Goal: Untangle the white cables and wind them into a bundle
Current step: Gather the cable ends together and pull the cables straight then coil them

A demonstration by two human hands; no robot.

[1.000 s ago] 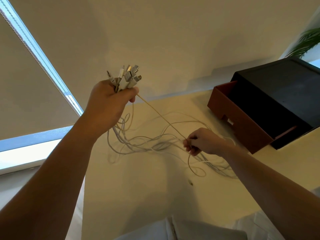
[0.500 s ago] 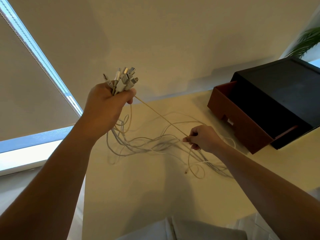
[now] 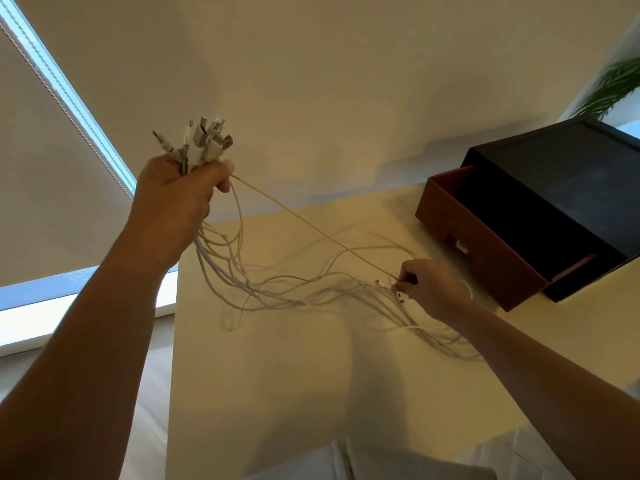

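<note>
Head view, the only one. My left hand (image 3: 176,199) is up high at left, fist clenched round the thin, limp white cables (image 3: 294,292) just below their plugs. The bunch of white-and-metal plug ends (image 3: 204,143) sticks out the top. The rest hangs down & trails in a loose snarl across the pale cream tabletop (image 3: 277,393), running right. My right hand (image 3: 429,289) is low at mid-right, just over the table, thumb & forefinger pinching one taut strand (image 3: 311,223) that runs straight from the left fist; other fingers curled in. Two small plug tips (image 3: 400,299) show beside those fingers; can't tell which belongs to this strand.

Step, as I read it: untangling, drawing 1 cable free of the heap; winding not begun. Next move prob. needs the strand pulled clear to its end w/o dragging neighbours, then gathered w/ the rest. Gentle pull, since loops cross under it & could cinch into a knot.

Around: big black box (image 3: 561,188) w/ a pulled-out red-brown drawer (image 3: 485,251) at far right, near my right wrist, so little room to pull that way. Green plant fronds (image 3: 614,88) beyond it, pale roller blind (image 3: 38,202) at left, white cloth (image 3: 398,465) at the near edge.
</note>
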